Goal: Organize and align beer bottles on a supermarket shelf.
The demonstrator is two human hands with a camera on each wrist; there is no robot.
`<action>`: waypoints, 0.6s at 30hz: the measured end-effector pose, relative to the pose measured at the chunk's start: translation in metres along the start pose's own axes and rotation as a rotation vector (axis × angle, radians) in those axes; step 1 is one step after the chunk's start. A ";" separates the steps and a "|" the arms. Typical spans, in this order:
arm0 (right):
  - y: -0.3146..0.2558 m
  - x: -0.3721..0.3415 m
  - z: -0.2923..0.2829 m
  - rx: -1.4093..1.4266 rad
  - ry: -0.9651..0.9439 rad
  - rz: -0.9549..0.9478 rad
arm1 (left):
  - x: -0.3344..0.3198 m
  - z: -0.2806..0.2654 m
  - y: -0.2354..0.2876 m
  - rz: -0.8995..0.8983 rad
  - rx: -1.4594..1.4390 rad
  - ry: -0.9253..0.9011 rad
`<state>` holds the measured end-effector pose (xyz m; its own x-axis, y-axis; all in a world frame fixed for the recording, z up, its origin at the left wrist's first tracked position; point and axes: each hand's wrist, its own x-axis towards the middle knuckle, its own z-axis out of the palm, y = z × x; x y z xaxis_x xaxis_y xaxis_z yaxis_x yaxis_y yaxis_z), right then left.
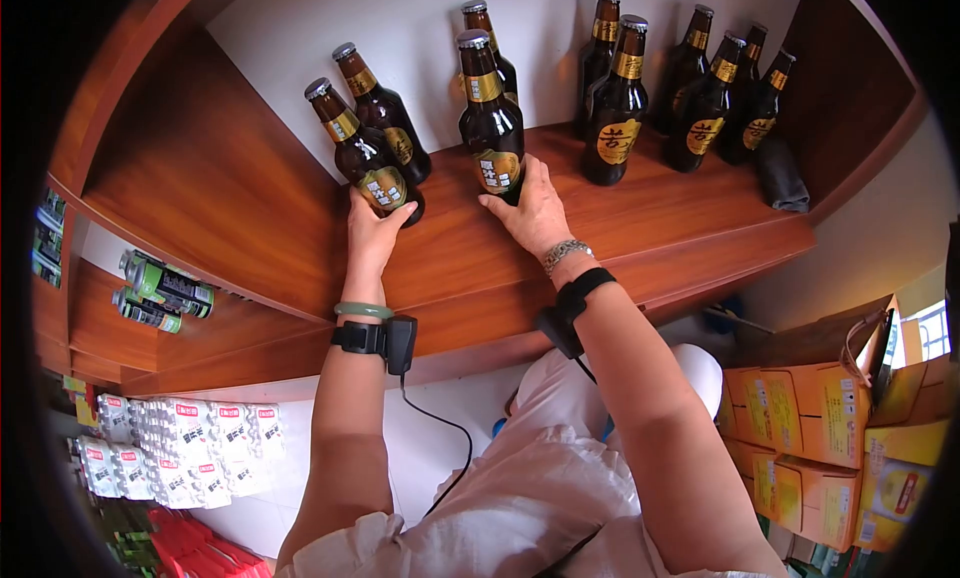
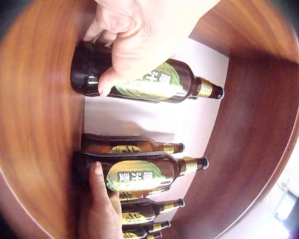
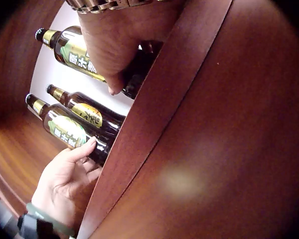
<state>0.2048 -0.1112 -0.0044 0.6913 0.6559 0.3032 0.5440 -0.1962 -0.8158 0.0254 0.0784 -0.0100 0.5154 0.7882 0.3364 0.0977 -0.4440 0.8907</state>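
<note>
My left hand [image 1: 372,236] grips a brown beer bottle [image 1: 362,158] low on its body, thumb across the front below the green-gold label. This bottle stands upright on the wooden shelf [image 1: 440,248], in front of another brown bottle [image 1: 385,113]. To the right, my right hand [image 1: 540,216] holds a second beer bottle [image 1: 490,128] near its base, with thumb and fingers on either side. One more bottle [image 1: 480,20] is partly hidden behind it. In the left wrist view the left thumb lies along the bottle's lower label [image 2: 157,84]; the right thumb [image 2: 98,177] presses the other bottle.
Several more brown bottles [image 1: 615,118] with gold labels stand toward the shelf's right end, beside a dark rolled item [image 1: 782,178]. Green cans [image 1: 170,283] sit in a lower compartment at left. Wrapped white packs [image 1: 200,448] and orange cartons [image 1: 800,418] are stacked below on either side.
</note>
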 end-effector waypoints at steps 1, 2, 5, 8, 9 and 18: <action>0.001 0.000 0.001 -0.009 0.000 -0.003 | -0.002 0.000 0.007 -0.008 0.024 0.008; 0.002 0.001 0.002 -0.019 0.002 -0.008 | -0.002 0.000 0.012 -0.014 0.047 0.015; 0.000 0.002 0.000 -0.060 0.002 -0.028 | 0.002 -0.001 0.000 0.002 -0.041 0.005; 0.001 0.002 0.001 -0.099 -0.024 -0.039 | 0.001 -0.003 0.006 -0.009 0.090 -0.020; 0.001 0.004 0.002 -0.112 -0.032 -0.042 | -0.001 -0.003 0.007 -0.013 0.117 -0.016; 0.004 0.006 0.003 -0.168 -0.088 -0.038 | -0.005 -0.006 0.003 -0.050 0.103 -0.034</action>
<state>0.2102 -0.1062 -0.0075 0.6286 0.7248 0.2820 0.6456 -0.2842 -0.7088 0.0183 0.0761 -0.0075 0.5360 0.7963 0.2803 0.2098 -0.4473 0.8694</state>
